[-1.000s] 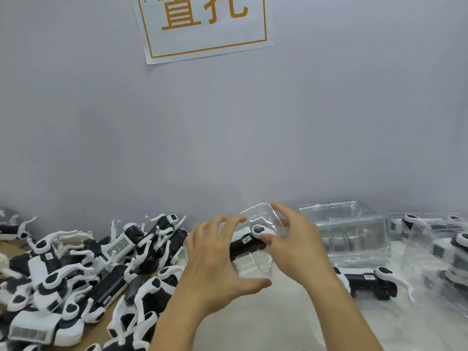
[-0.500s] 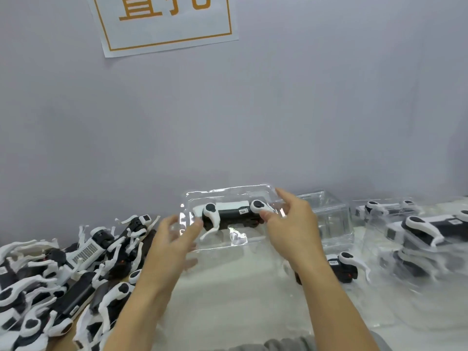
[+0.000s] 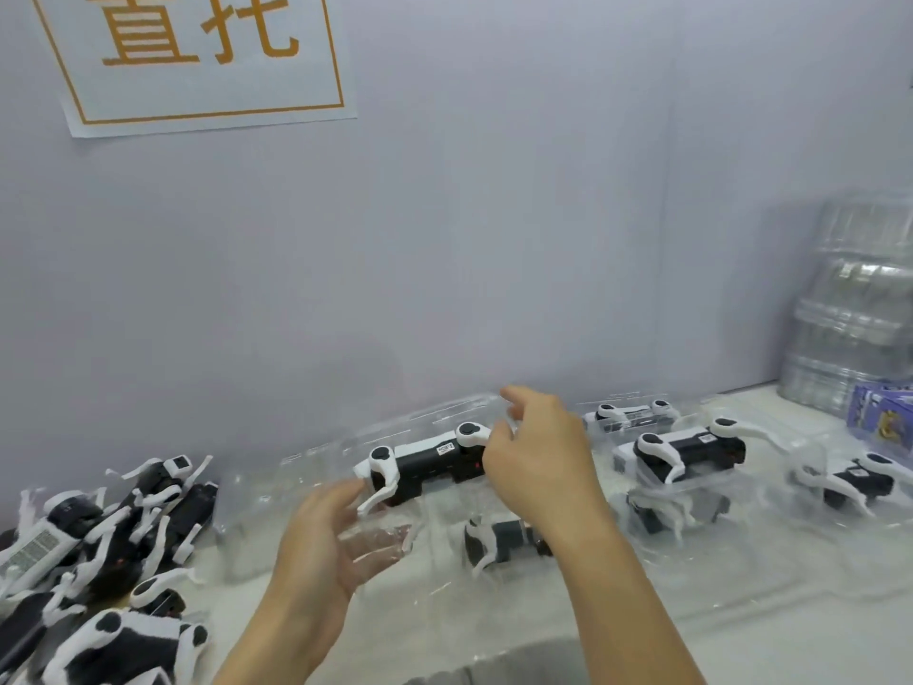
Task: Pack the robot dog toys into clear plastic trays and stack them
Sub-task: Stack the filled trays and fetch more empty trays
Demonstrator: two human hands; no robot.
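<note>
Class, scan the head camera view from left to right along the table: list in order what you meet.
Pile of loose robot dog toys → left hand → toy in the held clear tray → right hand → stacked packed trays → another packed toy → tall stack of empty clear trays.

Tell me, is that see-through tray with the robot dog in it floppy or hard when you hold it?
Probably a bit bendy: the clear tray looks thin and crinkly. It likely feels light, since the left hand supports it underneath. The toy might slide inside.
</note>
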